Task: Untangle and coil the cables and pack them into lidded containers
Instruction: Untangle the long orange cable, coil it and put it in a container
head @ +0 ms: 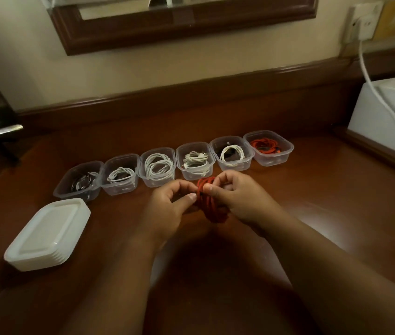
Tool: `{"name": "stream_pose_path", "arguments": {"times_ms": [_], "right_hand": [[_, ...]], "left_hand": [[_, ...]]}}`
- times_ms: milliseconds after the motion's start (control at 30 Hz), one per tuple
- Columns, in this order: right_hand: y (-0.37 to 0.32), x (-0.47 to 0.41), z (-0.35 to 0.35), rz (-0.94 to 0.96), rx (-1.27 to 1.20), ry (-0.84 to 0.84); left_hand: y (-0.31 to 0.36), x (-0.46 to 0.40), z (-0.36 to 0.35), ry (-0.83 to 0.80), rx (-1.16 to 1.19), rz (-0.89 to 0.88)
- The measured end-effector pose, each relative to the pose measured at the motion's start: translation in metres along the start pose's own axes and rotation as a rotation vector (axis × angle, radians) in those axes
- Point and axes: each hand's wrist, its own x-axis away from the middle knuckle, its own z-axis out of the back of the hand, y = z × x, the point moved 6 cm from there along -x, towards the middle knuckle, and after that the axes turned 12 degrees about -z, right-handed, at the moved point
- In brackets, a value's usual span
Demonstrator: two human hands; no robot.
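- A red cable (pixel 209 205), wound into a coil of several loops, is held above the middle of the wooden desk (pixel 312 189), in front of the row of containers.
- The upper part of the coil is pinched by the left hand (pixel 167 209), thumb and forefinger meeting on the strands from the left side.
- The coil is grasped from the right by the right hand (pixel 237 199), its fingers curled round the loops and its thumb pressed on the top strands.
- The bottom of the coil hangs between the two wrists, just above the desk surface; whether it touches the wood cannot be told.
- Six clear lidless containers are set in a slightly curved row across the desk, behind the hands, touching or nearly touching one another.
- The leftmost container (pixel 78 181) holds a dark and white cable; the second container (pixel 120 175), the third container (pixel 158 166), the fourth container (pixel 195 160) and the fifth container (pixel 232 153) each hold coiled white cable.
- The rightmost container (pixel 267 148), nearest the desk's right edge, holds a coiled red cable.
- A stack of white lids (pixel 46 235) is placed toward the desk's left front, just before the leftmost container.
- A white box (pixel 384 112) is seen at the desk's right rear corner, with a white cord (pixel 370 78) running over it from a wall socket (pixel 363 22).
- A dark-framed mirror (pixel 184 22) is mounted on the wall behind the desk.
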Motion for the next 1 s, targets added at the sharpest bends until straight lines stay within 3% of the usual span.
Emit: {"name": "stream_pose_path", "arguments": {"times_ms": [100, 200, 367, 500, 633, 800, 933, 1000], "right_hand": [[-0.018, 0.009, 0.02, 0.094, 0.157, 0.152], [-0.022, 0.013, 0.048, 0.123, 0.358, 0.297], [-0.006, 0.004, 0.066, -0.239, 0.152, 0.021], [-0.004, -0.001, 0.085, -0.237, -0.028, 0.057], [0.0, -0.009, 0.103, -0.174, -0.042, 0.16], [0.002, -0.014, 0.12, -0.094, -0.06, 0.231], [0.013, -0.025, 0.146, -0.132, -0.135, 0.304], [0.023, -0.033, 0.16, -0.152, -0.194, 0.34]], "left_hand": [[0.0, -0.003, -0.002, 0.101, 0.321, 0.104], [0.003, -0.012, -0.008, 0.077, 0.507, 0.153], [0.013, -0.031, -0.042, 0.033, 0.564, 0.205], [0.009, -0.045, -0.06, 0.17, 0.333, 0.207], [0.012, -0.06, -0.079, 0.047, -0.08, -0.006], [-0.001, -0.078, -0.101, -0.049, -0.142, -0.032], [-0.01, -0.103, -0.11, -0.049, -0.142, -0.03], [-0.016, -0.12, -0.112, -0.064, -0.257, -0.072]]}}
